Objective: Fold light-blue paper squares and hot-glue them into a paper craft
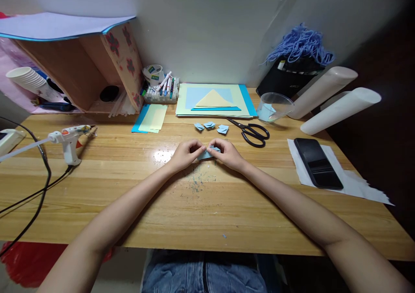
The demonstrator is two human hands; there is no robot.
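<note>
Between my fingertips is a small piece of light blue paper [207, 155], held low over the middle of the table. My left hand [187, 154] pinches its left part, and my right hand [227, 154] pinches the right part close beside. Fingers partly cover the paper, so its folds are hard to make out. Just beyond my hands lie three small folded blue paper pieces [209, 125] in a row. Black-handled scissors [254, 133] rest to the right of them, blades pointing left.
A hot glue gun [68, 143] with cables stands at left. Behind are a cardboard box [125, 63], markers [165, 87], stacked coloured paper [184, 100] and a plastic cup [274, 107]. A phone [317, 163] and paper rolls [340, 111] sit at right. Small scraps litter the tabletop [194, 215].
</note>
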